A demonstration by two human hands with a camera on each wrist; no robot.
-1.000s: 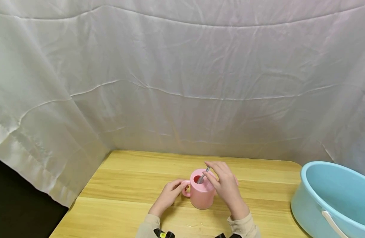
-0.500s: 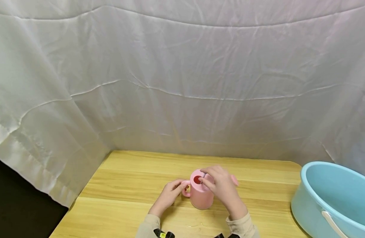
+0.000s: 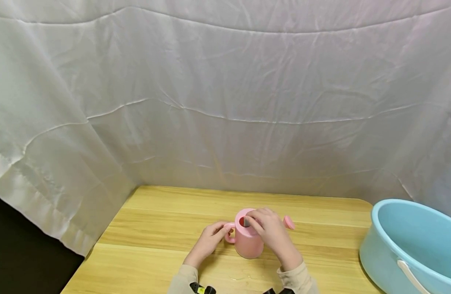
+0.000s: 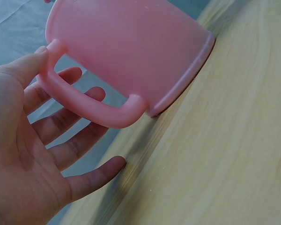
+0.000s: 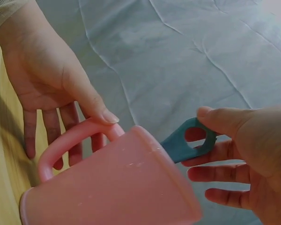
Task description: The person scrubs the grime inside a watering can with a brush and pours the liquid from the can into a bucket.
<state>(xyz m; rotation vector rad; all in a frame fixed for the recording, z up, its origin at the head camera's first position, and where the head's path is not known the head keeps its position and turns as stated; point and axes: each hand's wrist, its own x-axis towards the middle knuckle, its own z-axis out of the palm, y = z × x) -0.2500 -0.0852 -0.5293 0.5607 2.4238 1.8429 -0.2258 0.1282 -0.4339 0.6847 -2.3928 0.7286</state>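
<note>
A pink watering can (image 3: 248,245) stands on the wooden table, with its round top opening showing red inside. My left hand (image 3: 207,241) holds the can's handle (image 4: 91,105), thumb on its upper end and fingers behind it. Over the opening, my right hand (image 3: 272,232) pinches a blue-grey tool with a ring-shaped end (image 5: 180,145) between thumb and index finger. The tool's lower part is inside the can and hidden, so I cannot tell its kind. The other fingers of that hand spread beside the ring in the right wrist view.
A pink spout head (image 3: 289,222) sticks out to the right, past my right hand. A large light-blue bucket (image 3: 380,249) with a white handle stands at the right. Grey cloth (image 3: 225,102) hangs behind the wooden table (image 3: 144,228). Small wet spots lie in front of the can.
My right hand has lowered the blue-grey tool deeper into the watering can and shifted slightly left, bringing the spout head into fuller view. My left hand has stayed on the handle.
</note>
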